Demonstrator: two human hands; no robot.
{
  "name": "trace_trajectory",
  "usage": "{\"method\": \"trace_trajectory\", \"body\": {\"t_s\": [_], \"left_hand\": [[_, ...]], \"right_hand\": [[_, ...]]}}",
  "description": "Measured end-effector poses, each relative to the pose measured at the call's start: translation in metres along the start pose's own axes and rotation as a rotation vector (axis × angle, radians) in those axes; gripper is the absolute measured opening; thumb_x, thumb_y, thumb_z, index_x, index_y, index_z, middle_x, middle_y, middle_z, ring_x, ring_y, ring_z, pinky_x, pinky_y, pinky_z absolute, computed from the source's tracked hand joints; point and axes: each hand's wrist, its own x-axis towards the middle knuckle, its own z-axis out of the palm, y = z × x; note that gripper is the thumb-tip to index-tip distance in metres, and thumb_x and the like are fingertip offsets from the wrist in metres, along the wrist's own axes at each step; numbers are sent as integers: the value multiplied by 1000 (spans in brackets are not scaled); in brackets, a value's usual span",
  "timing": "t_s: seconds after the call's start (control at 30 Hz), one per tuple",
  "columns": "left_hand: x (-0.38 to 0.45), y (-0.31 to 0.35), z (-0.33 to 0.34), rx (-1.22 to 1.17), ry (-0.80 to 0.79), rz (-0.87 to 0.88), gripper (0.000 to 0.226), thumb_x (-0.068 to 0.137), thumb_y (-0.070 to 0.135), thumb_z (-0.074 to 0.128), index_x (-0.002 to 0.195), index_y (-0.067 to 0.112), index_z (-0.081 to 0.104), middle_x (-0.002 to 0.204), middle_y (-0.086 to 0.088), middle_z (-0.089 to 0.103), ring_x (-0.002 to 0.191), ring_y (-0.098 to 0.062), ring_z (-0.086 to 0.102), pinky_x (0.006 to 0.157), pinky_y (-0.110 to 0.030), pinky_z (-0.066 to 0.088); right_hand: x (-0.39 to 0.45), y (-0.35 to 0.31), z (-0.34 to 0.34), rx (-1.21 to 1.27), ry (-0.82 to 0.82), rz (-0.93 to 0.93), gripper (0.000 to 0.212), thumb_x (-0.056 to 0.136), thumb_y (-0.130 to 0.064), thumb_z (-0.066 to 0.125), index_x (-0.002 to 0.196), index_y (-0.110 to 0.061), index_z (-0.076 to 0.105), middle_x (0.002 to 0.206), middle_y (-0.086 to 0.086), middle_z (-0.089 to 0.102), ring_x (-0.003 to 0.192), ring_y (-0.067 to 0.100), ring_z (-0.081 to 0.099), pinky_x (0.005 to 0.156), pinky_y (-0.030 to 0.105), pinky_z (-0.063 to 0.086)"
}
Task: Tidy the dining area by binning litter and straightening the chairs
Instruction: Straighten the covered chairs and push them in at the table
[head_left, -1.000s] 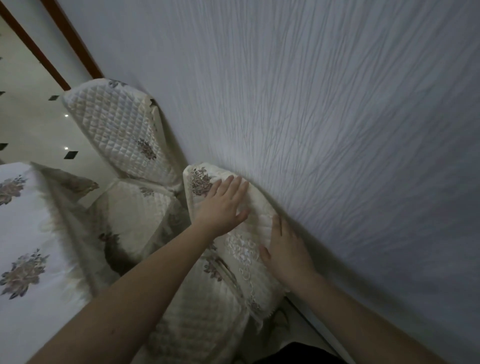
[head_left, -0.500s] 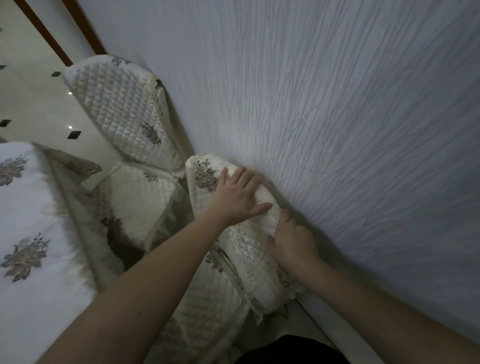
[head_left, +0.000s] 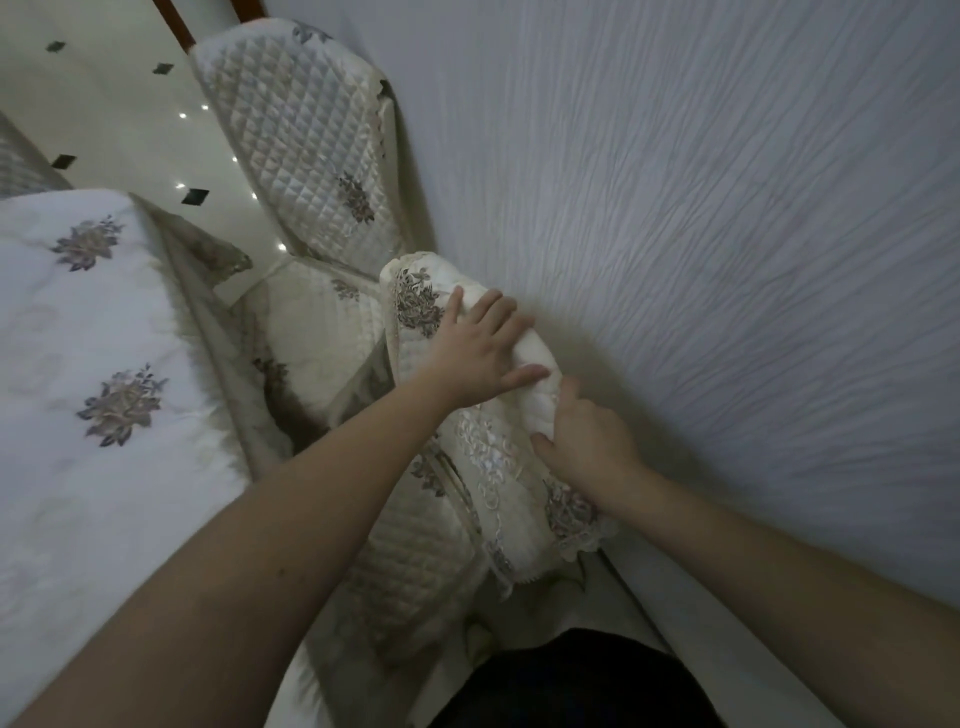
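The near chair (head_left: 415, 561) wears a cream quilted cover with floral embroidery, and its backrest (head_left: 498, 473) stands close to the wall. My left hand (head_left: 483, 353) lies across the top of that backrest with fingers spread and fairly straight, thumb out to the side. Just below it, my right hand (head_left: 587, 447) grips the backrest's wall-side edge, thumb on the front and fingers hidden behind. A second chair (head_left: 306, 135) in the same cover stands farther along the wall. No litter is in view.
A textured white wall (head_left: 727, 260) fills the right side, right behind both chairs. The table's white flowered cloth (head_left: 78, 338) hangs at the left, close to the chair seats. Glossy pale floor (head_left: 119, 104) with small dark tiles shows at the top left.
My head has moved closer and tilted, so the chairs sit higher in view. My right hand has slid up the backrest's edge toward my left hand; both stay on the near backrest.
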Motion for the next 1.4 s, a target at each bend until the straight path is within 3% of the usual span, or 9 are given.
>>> {"method": "trace_trajectory", "body": {"t_s": [0.23,0.47,0.9,1.0,1.13,1.3,1.4], "left_hand": [[-41,-13,-8,52,4,-44,72,88,71,24,127,16,49,133,-7,48,135,-26,35,109,-64,19],[-66,-30,-19,104,-25,-123,75,89,72,16,127,16,47,135,-5,46,135,-24,34,107,-62,24],[-74,-32,-24,-2,-114,-188,70,89,73,22,135,22,37,146,2,32,145,-18,13,114,-60,11],[-76,-27,-33,-21,-147,-202,70,90,70,24,140,22,34,152,1,26,146,-17,7,115,-57,10],[-89,-12,-38,-4,-147,-263,66,96,59,23,150,22,20,160,0,15,147,-17,5,116,-53,14],[-111,11,-37,-100,-23,-311,60,96,43,42,149,20,26,157,-2,25,140,-21,29,112,-42,24],[-126,23,-35,-155,136,-365,55,93,37,45,143,16,36,150,-7,37,134,-23,39,107,-41,34]], "right_hand": [[-12,-26,15,41,-43,-99,64,86,-38,62,130,-6,28,104,13,64,91,35,64,65,35,45],[-8,-51,23,67,-85,-152,69,85,-37,64,133,-4,26,110,15,62,96,36,62,64,32,37],[-18,-55,31,95,-124,-112,77,86,-36,60,142,-9,15,112,14,61,94,33,62,65,32,41],[-17,-53,28,59,-163,-148,86,87,-37,59,146,-7,5,121,16,57,99,33,61,69,33,42],[-15,-36,20,102,-331,-254,104,86,-42,59,147,-13,-21,133,17,51,104,30,60,83,37,49],[-1,-13,9,139,-317,-358,101,73,-68,49,151,-25,2,152,1,33,130,18,43,105,39,40],[3,-16,4,153,-236,-351,82,85,-55,48,151,-21,12,149,5,36,130,24,43,105,42,38]]}}
